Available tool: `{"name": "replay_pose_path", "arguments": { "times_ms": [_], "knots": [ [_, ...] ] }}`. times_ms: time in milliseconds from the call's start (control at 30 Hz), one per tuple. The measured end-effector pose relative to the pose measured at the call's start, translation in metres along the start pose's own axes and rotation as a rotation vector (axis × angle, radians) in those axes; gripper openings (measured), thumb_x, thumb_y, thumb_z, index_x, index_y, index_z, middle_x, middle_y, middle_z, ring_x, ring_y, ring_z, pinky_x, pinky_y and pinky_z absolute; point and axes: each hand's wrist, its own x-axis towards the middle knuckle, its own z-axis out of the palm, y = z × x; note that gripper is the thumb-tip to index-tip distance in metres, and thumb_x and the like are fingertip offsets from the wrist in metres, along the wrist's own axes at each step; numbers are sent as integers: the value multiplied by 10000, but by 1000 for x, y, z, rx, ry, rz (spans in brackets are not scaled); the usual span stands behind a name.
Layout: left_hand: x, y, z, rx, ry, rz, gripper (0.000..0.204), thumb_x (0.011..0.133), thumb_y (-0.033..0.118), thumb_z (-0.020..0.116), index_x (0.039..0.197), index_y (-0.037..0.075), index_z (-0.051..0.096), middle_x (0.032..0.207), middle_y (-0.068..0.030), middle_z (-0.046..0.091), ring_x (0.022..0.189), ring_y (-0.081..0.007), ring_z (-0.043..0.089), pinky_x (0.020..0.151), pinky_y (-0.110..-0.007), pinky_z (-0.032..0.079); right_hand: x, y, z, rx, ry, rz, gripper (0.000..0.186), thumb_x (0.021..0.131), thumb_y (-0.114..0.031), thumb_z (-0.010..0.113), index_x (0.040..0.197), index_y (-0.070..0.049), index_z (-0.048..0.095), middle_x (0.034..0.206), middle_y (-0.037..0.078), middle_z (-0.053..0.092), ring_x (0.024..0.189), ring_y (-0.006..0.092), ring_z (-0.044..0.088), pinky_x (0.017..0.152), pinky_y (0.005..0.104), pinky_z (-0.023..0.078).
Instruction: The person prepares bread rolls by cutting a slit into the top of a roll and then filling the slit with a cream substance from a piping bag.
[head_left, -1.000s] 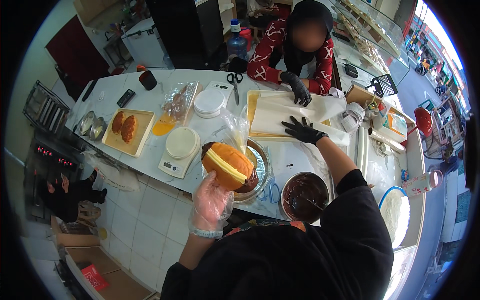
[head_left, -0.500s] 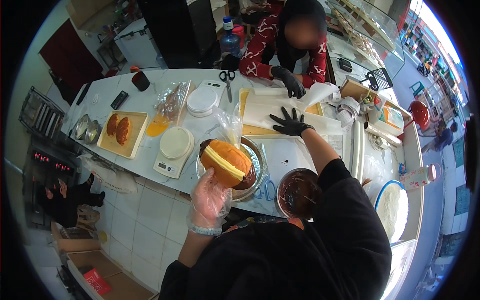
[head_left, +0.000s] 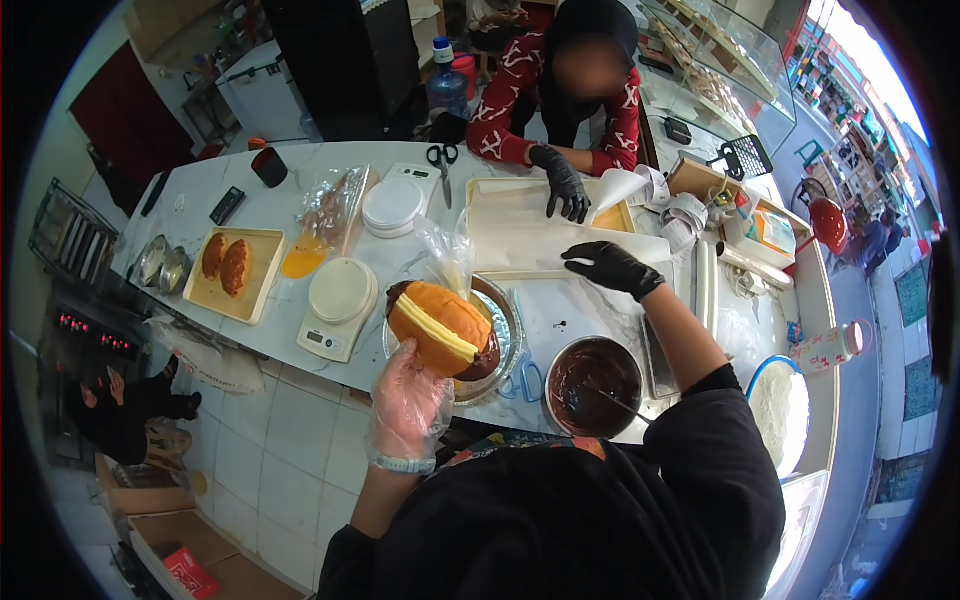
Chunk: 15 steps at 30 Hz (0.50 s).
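Observation:
In a clear plastic glove, my left hand (head_left: 408, 405) grips a bread bun (head_left: 440, 325) with a yellow cream stripe and dark chocolate on its ends. Beneath the bun is a round metal bowl (head_left: 505, 370), partly covered by it. My right hand (head_left: 615, 268), gloved in black, hovers by the near edge of a tray (head_left: 510, 272) lined with white paper (head_left: 520, 235), fingers stretched and apart. Nearer me stands a metal bowl of melted chocolate (head_left: 590, 385) with a utensil handle leaning out. A clear piping bag (head_left: 447, 255) lies behind the bun.
Across the table a person in a red patterned sleeve (head_left: 497, 110) rests a black-gloved hand (head_left: 562, 185) on the paper. Two white scales (head_left: 338, 300), black scissors (head_left: 443, 165), blue-handled scissors (head_left: 528, 382) and a tray with two browned buns (head_left: 238, 312) lie about. A blue-rimmed tub (head_left: 780, 410) stands right.
My right hand has lifted off the paper and drawn back toward me. The other person's gloved hand has shifted onto the paper. My left hand still holds the bun.

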Motion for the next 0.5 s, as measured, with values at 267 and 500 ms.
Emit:
{"name": "replay_pose_path", "arguments": {
  "times_ms": [267, 500],
  "knots": [
    [3, -6, 3, 34, 10, -19, 388, 898, 205, 470, 1228, 5, 421, 1206, -129, 514, 1110, -249, 508, 940, -401, 413, -62, 56, -6, -388, 202, 281, 343, 816, -334, 547, 1098, -143, 595, 1185, 131, 535, 1128, 322, 463, 975, 440, 314],
    [6, -10, 5, 26, 9, -22, 375, 906, 191, 456, 1229, 4, 420, 1212, -135, 510, 1110, -254, 510, 934, -403, 421, -98, 40, -11, -222, 542, 331, 285, 802, -202, 590, 1074, -117, 595, 1155, 142, 547, 1087, 317, 492, 936, 413, 369]
  ]
}}
